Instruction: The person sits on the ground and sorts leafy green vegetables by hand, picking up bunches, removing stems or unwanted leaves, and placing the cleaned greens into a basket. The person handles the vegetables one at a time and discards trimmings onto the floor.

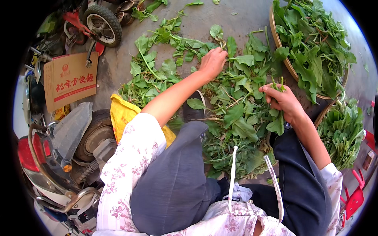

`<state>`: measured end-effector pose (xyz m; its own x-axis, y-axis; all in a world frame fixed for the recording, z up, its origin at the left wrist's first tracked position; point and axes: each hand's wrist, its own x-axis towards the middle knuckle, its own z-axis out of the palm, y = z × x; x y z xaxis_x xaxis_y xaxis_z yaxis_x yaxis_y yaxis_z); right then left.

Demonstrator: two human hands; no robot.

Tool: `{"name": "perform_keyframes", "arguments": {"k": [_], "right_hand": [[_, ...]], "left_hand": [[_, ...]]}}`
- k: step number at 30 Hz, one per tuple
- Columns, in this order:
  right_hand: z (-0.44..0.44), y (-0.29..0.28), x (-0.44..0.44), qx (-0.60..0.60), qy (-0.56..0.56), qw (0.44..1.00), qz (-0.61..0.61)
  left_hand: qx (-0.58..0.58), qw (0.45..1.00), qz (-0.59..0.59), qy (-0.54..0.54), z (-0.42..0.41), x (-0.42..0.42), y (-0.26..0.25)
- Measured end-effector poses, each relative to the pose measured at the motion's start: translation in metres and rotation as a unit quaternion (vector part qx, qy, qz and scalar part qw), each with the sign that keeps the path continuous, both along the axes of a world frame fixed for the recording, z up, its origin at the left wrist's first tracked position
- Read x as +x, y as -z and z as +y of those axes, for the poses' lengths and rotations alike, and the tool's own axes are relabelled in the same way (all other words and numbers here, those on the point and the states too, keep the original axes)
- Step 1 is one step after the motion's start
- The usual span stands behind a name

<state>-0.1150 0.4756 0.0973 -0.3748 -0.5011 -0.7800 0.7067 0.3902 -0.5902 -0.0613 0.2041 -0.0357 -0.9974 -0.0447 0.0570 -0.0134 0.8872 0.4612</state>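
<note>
My right hand (282, 100) is closed around a small bunch of leafy greens (277, 125). Cut-looking stem ends poke up above its thumb, and the leaves hang below the palm. Stretched forward, my left hand (213, 63) has its fingertips at the pale stem base of a small leafy plant (217, 32). The back of that hand hides most of its fingers, so its grip is unclear. Between my legs and beyond lies a loose heap of leafy greens (239, 118), some with roots and soil on them.
Two round baskets stand at the right: a larger basket (277, 38) heaped with greens, and a lower one holding bundled greens (339, 132). To my left are a yellow bag (124, 113), a cardboard piece (72, 79), a motorcycle (59, 165) and a small wheel (103, 26). A red plastic chair (354, 200) stands lower right.
</note>
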Motion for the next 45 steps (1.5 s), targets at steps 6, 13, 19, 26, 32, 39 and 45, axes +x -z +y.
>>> {"name": "perform_keyframes", "arguments": {"k": [6,13,19,26,32,39,45], "right_hand": [[-0.004,-0.006,0.002,0.012,-0.011,1.000,0.005],[-0.011,-0.009,0.008,-0.055,-0.165,0.805,0.567],[0.000,0.002,0.006,0.101,-0.380,0.724,0.567],[-0.007,-0.007,0.005,0.059,-0.226,0.860,0.454],[-0.003,0.011,0.005,-0.033,-0.060,0.939,0.338],[-0.006,-0.013,-0.003,-0.020,0.043,0.992,0.114],[-0.008,-0.018,-0.001,0.017,0.006,0.992,0.128]], "left_hand": [[-0.006,1.000,-0.011,0.014,0.003,-0.009,0.003],[0.215,0.975,-0.018,0.047,0.036,0.041,-0.066],[0.360,0.928,-0.075,0.059,0.052,0.060,-0.079],[0.060,0.996,-0.053,-0.046,0.026,0.013,-0.008],[0.150,0.985,-0.057,-0.056,0.018,0.003,0.001],[0.700,0.664,-0.140,-0.221,0.006,0.024,-0.053],[0.682,0.680,-0.171,-0.209,0.022,0.031,-0.078]]}}
